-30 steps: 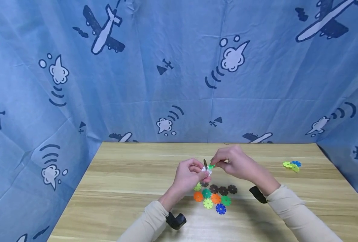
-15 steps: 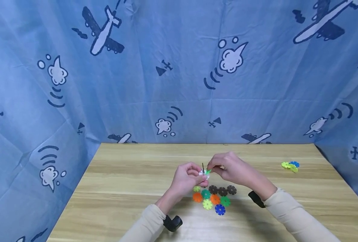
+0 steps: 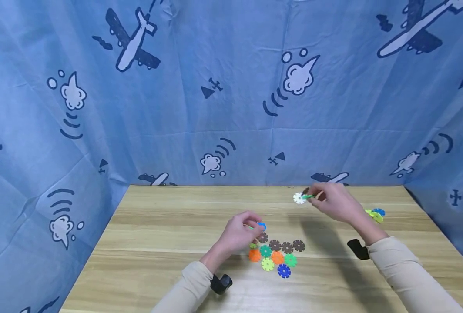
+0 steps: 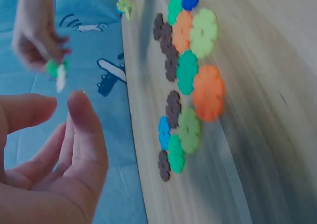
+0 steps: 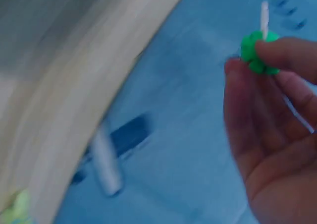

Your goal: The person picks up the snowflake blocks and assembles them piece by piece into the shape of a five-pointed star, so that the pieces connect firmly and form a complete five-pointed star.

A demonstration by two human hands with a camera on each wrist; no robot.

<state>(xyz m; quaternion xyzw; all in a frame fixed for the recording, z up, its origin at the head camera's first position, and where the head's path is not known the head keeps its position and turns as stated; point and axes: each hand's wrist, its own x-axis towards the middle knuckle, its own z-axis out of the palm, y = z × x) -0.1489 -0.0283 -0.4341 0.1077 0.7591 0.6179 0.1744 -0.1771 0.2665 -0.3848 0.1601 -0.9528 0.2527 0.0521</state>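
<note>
My right hand [image 3: 335, 202] is raised over the back of the table, right of the middle. Its thumb and fingers pinch a green notched disc [image 5: 251, 50], which is joined to a white notched disc [image 3: 299, 198]. A brown disc [image 3: 305, 190] shows beside them, partly hidden by the fingers. My left hand [image 3: 241, 232] hovers at the left of the loose discs, thumb and index finger apart in the left wrist view, with nothing between them. Closest to it lie a blue disc [image 4: 164, 133], a green disc [image 4: 176, 153] and a brown disc [image 4: 164, 165].
Several brown, orange, green, yellow and blue discs, among them an orange disc [image 3: 277, 258] and a dark blue disc [image 3: 284, 271], lie flat on the wooden table [image 3: 145, 243]. A yellow and blue cluster [image 3: 376, 215] sits far right. A blue curtain [image 3: 239, 108] stands behind.
My right hand has moved right and away from me, carrying the joined white, green and brown discs. My left hand has let go of the white disc and stayed near its place.
</note>
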